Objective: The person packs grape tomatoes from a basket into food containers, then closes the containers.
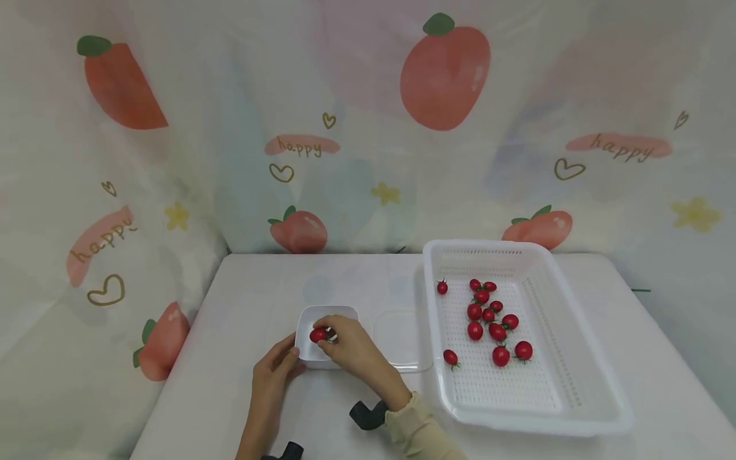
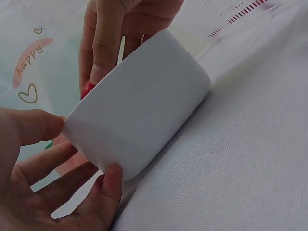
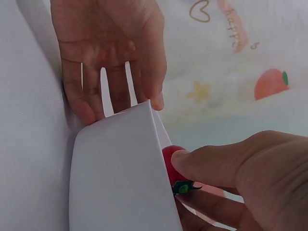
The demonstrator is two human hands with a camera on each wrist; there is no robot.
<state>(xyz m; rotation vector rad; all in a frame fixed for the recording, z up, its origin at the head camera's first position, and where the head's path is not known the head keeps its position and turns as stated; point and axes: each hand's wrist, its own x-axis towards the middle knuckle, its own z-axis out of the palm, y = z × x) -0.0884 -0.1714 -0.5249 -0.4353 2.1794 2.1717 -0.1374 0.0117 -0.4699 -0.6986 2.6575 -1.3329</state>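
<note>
The right hand [image 1: 351, 348] pinches a small red tomato [image 1: 318, 335] with its fingertips over the little white box [image 1: 326, 319], and the hand hides part of the box. The left hand [image 1: 275, 374] has straight fingers pressed on the box's near left corner. A clear lid [image 1: 402, 338], hard to see, lies between the box and the big white basket [image 1: 575, 345] of tomatoes [image 1: 489, 319] by the table's right edge.
</note>
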